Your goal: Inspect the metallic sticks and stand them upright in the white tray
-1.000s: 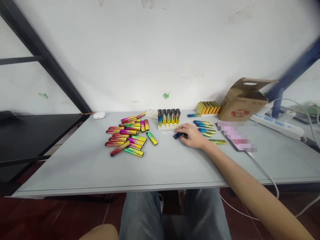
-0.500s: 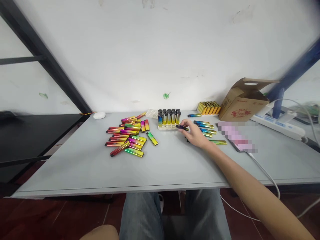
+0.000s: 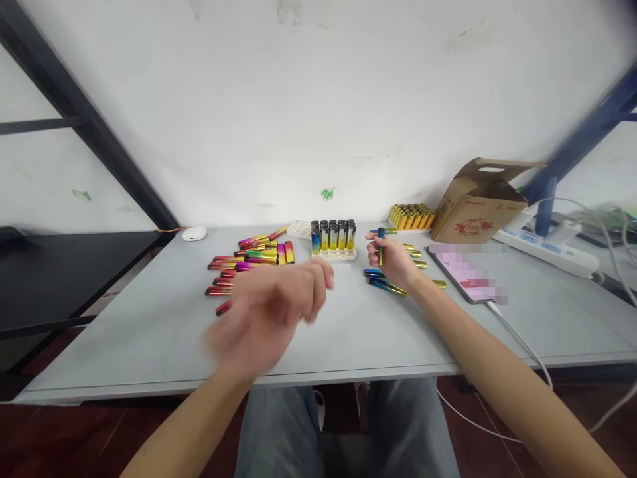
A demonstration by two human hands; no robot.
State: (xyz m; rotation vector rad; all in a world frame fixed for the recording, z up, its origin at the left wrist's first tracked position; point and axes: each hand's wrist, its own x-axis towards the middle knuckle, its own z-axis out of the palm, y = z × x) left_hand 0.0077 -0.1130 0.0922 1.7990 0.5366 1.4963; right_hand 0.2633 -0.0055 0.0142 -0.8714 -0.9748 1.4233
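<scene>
My right hand [image 3: 391, 259] grips a blue-and-yellow lighter [image 3: 381, 247], held upright, right of the white tray [image 3: 343, 255]. Black-topped lighters [image 3: 337, 235] stand in rows in that tray, with free holes along its front. My left hand [image 3: 273, 305] is raised over the table, smeared by motion, and its finger state is unclear. It partly hides a pile of red, yellow, green and purple lighters [image 3: 223, 262]. Blue-and-yellow lighters [image 3: 387, 286] lie beneath and beside my right hand.
An unfilled white tray [image 3: 300, 230] lies behind the pile. At the back right are a tray of yellow lighters [image 3: 412, 216] and an open cardboard box [image 3: 475, 209]. A phone [image 3: 460, 272] with a cable, a power strip [image 3: 552, 252] and a white case [image 3: 194, 234] also lie there.
My left hand has come up into view over the table. My right hand has moved slightly right and back; its lighter has turned from lying sideways to upright.
</scene>
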